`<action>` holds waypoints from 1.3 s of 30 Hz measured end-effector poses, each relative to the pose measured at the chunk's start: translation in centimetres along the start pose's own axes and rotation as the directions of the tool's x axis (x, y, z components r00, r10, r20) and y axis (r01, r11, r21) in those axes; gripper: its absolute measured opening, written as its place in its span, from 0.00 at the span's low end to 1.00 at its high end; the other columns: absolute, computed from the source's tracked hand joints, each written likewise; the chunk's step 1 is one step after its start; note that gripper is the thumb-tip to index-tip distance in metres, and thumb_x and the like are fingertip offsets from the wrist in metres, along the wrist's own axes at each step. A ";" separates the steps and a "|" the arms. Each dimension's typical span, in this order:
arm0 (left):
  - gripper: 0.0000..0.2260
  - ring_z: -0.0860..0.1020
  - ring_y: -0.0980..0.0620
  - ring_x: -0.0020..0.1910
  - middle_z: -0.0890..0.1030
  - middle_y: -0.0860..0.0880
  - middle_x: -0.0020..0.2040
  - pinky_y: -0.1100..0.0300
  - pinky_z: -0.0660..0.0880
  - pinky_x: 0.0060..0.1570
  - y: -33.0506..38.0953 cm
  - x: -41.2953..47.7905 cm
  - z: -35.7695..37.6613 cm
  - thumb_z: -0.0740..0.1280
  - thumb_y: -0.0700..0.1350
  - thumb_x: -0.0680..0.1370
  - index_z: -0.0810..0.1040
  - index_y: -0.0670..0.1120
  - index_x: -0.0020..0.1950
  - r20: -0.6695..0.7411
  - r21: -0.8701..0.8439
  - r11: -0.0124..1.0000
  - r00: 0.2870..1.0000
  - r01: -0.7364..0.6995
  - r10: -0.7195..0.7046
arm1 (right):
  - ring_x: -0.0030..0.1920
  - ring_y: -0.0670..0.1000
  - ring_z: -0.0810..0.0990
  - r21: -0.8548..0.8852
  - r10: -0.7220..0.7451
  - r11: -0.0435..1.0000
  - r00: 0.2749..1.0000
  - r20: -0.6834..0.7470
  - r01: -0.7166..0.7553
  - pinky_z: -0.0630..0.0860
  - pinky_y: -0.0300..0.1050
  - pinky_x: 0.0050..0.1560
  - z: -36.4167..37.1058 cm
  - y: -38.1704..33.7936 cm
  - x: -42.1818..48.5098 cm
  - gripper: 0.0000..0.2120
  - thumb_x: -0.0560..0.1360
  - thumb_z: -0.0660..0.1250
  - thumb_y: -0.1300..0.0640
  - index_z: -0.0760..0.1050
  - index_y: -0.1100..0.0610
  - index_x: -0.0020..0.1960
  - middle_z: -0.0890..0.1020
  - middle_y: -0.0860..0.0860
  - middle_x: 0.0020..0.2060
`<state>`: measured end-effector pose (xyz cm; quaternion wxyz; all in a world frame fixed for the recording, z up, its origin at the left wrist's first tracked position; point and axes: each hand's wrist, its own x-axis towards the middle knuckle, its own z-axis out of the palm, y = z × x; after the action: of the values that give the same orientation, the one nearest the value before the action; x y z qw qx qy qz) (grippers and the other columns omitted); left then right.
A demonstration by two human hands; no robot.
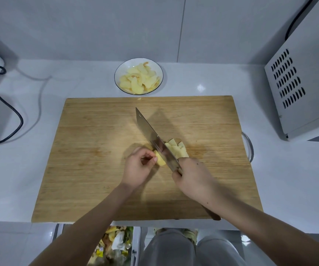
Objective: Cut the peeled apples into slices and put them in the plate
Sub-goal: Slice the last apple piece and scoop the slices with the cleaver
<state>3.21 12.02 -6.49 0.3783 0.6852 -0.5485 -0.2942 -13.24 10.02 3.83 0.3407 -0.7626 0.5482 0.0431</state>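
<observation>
A peeled apple piece (160, 159) lies on the wooden cutting board (101, 150), and my left hand (138, 167) pinches its left side with curled fingers. My right hand (193, 179) grips the handle of a cleaver (152, 137), whose blade stands in the apple just right of my left fingertips. Several cut slices (176, 149) lean together on the board on the blade's right side. Behind the board stands a white plate (118, 73) holding several apple slices.
A white microwave (304, 83) stands at the right, close to the board's far right corner. A black cable (5, 116) loops over the counter at the left. A metal handle (249, 146) sticks out at the board's right edge. A waste bin (114, 244) sits below the counter's front edge.
</observation>
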 end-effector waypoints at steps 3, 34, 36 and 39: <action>0.05 0.77 0.58 0.42 0.77 0.55 0.41 0.69 0.74 0.43 0.2 0.0 -0.1 0.73 0.38 0.71 0.80 0.45 0.43 -0.001 0.003 1.000 1.000 -0.015 0.015 | 0.34 0.49 0.73 0.002 0.023 1.000 1.000 0.016 -0.023 0.66 0.38 0.29 0.6 -0.1 0.7 0.06 0.77 0.58 0.57 0.68 0.57 0.42 0.70 0.48 0.33; 0.06 0.78 0.52 0.40 0.77 0.52 0.41 0.60 0.77 0.42 0.4 0.0 -0.3 0.72 0.37 0.72 0.78 0.47 0.41 0.022 -0.001 1.000 1.000 -0.006 0.006 | 0.32 0.46 0.72 0.015 0.018 1.000 1.000 -0.019 -0.018 0.68 0.37 0.30 1.8 -0.4 1.5 0.08 0.77 0.59 0.57 0.69 0.56 0.40 0.70 0.46 0.30; 0.06 0.78 0.52 0.40 0.76 0.53 0.41 0.61 0.77 0.42 0.5 -0.1 -0.3 0.72 0.37 0.72 0.78 0.47 0.41 0.024 0.009 1.000 1.000 -0.006 0.006 | 0.33 0.47 0.73 0.033 0.027 0.999 0.999 -0.022 -0.026 0.70 0.38 0.31 1.7 -0.2 1.5 0.08 0.77 0.59 0.57 0.70 0.56 0.40 0.70 0.46 0.30; 0.06 0.77 0.53 0.41 0.77 0.52 0.41 0.63 0.76 0.43 0.5 -0.2 -0.3 0.72 0.37 0.72 0.79 0.46 0.41 0.022 0.011 1.000 1.000 -0.011 0.011 | 0.29 0.44 0.70 0.029 0.005 1.000 0.999 -0.051 -0.003 0.65 0.36 0.27 1.3 0.0 0.9 0.12 0.77 0.59 0.58 0.66 0.54 0.35 0.70 0.46 0.29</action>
<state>3.17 12.21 -5.87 0.3701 0.6811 -0.5580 -0.2964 -12.48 10.10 2.43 0.3375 -0.7573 0.5589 0.0163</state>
